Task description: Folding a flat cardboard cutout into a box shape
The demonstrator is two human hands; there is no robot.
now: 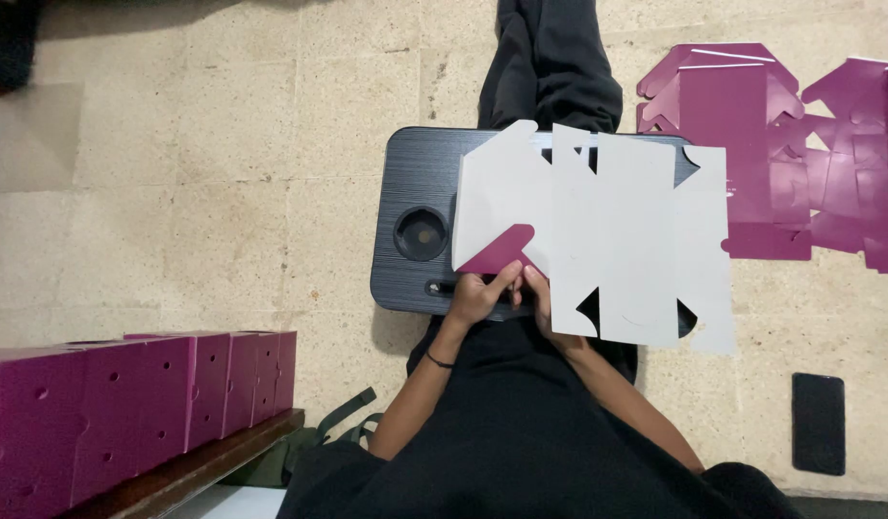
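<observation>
A flat die-cut cardboard box blank (607,240), white side up, lies across a dark lap tray (415,183). One corner flap (497,252) is folded over and shows its purple side. My left hand (477,296) pinches the near edge by that purple flap. My right hand (540,303) grips the blank's near edge just to the right, partly hidden under the card. Both hands touch the blank.
A stack of flat purple blanks (780,163) lies on the stone floor at the right. Several folded purple boxes (126,404) stand in a row on a wooden bench at the lower left. A black phone (817,423) lies on the floor at the right.
</observation>
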